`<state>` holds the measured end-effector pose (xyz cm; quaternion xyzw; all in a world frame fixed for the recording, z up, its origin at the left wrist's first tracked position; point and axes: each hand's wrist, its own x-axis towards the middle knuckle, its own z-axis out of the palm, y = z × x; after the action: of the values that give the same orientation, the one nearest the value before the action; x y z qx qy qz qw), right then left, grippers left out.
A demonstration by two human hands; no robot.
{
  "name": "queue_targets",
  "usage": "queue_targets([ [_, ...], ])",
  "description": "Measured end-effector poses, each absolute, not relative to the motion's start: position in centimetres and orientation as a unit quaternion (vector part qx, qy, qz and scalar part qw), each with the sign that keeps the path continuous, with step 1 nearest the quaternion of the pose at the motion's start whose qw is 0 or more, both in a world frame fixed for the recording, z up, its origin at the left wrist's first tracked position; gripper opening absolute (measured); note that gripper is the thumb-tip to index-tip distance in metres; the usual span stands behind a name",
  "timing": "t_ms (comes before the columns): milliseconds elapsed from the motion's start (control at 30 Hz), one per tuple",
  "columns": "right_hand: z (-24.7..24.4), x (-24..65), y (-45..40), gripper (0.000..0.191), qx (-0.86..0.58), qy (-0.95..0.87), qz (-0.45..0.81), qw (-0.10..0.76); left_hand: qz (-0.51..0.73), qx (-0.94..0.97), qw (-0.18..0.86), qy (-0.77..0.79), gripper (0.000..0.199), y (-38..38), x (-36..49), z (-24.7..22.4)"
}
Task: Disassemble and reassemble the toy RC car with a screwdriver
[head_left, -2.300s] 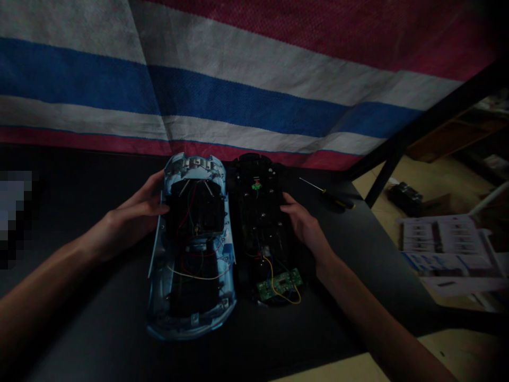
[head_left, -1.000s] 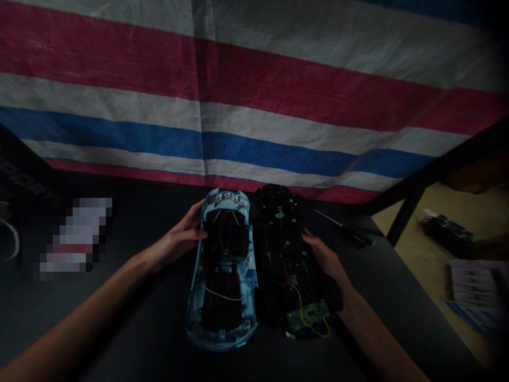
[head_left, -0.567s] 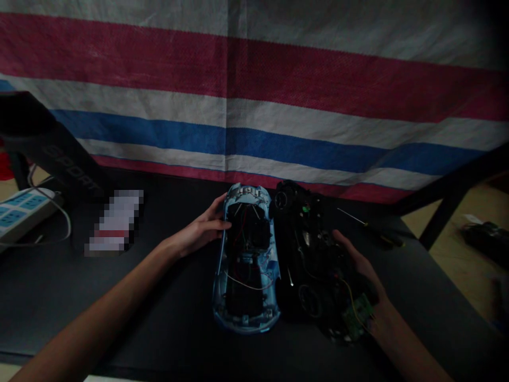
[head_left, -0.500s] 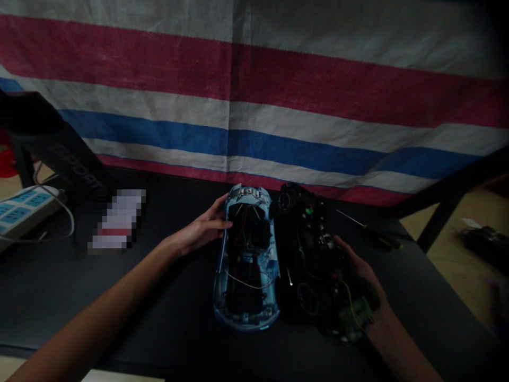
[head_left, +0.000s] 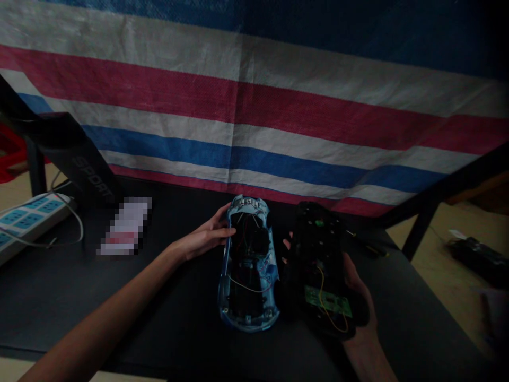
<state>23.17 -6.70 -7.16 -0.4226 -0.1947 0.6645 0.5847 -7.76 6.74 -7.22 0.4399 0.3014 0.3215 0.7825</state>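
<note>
A light blue toy car body (head_left: 249,322) lies upside down on the black table, its hollow inside and thin wires showing. My left hand (head_left: 209,235) grips its upper left edge, thumb over the rim. Beside it on the right, my right hand (head_left: 358,297) holds the black car chassis (head_left: 318,244) from beneath, fingertips showing at the chassis's left side. A green circuit board (head_left: 328,301) with a yellow wire sits at the chassis's near end.
A screwdriver (head_left: 374,250) lies right of the chassis, partly hidden. On the left are a white power strip (head_left: 32,220) with a cable, a blurred-out flat item (head_left: 126,225) and a black "SPORT" object (head_left: 89,170). A striped sheet (head_left: 238,106) hangs behind the table (head_left: 178,318).
My right hand has turned the chassis from its side, so its circuit board and inner face now show upward. The left hand keeps its hold on the body. The view has shifted slightly.
</note>
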Motion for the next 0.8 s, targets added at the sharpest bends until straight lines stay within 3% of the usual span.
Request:
queue_targets([
  [233,-3.4,21.0,-6.0,0.074,-0.411,-0.190,0.705,0.546,0.322,0.454,0.777,0.292,0.097,6.8,-7.7,-7.3],
  [367,-1.1,19.9,-5.8,0.070,-0.438,-0.169,0.691,0.550,0.324,0.449,0.780,0.292,0.099,6.6,-7.7,-7.0],
  [567,0.4,17.9,-3.9,0.078,-0.511,-0.388,0.548,0.537,0.326,0.449,0.779,0.291,0.093,6.3,-7.7,-6.4],
  [667,1.1,16.8,-3.1,0.088,-0.572,-0.551,0.418,0.442,0.331,0.453,0.778,0.285,0.092,6.1,-7.6,-6.3],
  [800,1.8,14.7,-2.5,0.083,-0.622,-0.673,0.276,0.290,0.339,0.455,0.777,0.274,0.091,6.2,-7.6,-6.4],
])
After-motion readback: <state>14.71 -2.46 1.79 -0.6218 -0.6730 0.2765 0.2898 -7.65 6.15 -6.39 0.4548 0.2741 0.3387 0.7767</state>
